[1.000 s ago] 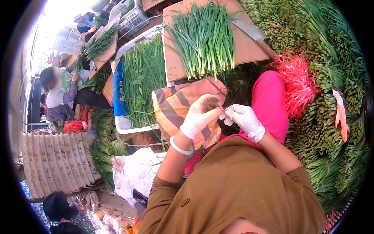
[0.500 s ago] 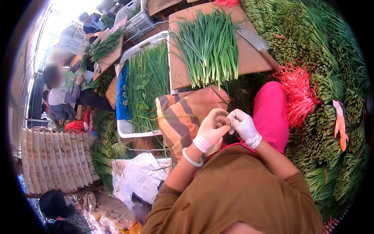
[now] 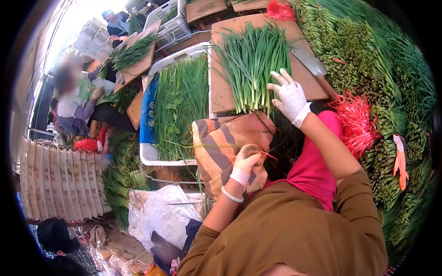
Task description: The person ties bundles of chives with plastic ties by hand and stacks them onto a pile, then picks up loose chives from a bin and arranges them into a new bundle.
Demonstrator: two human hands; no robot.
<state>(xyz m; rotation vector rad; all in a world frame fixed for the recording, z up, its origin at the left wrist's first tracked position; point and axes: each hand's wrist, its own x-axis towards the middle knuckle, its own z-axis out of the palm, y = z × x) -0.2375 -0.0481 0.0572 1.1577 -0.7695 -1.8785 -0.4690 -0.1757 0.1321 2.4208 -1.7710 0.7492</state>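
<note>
Because greens [image 3: 258, 60] lie loose on board [image 3: 222, 94], stalk ends at near edge, nudge from right hand [image 3: 291, 95] could spill them — or jog knife [image 3: 309, 61], handle past right edge. Left hand [image 3: 246, 161], at cloth [image 3: 209, 149], pinches red tie [image 3: 270, 156]; slack pinch could drop it. Right fingers wide, just beside stalks; contact unclear. Versus earlier frame: hands, then together, now apart — right hand farther forward, at greens.

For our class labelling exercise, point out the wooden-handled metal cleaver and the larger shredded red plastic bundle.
Wooden-handled metal cleaver [image 3: 308, 61], head view, on the blade.
Larger shredded red plastic bundle [image 3: 353, 120], head view, on its middle.
</note>
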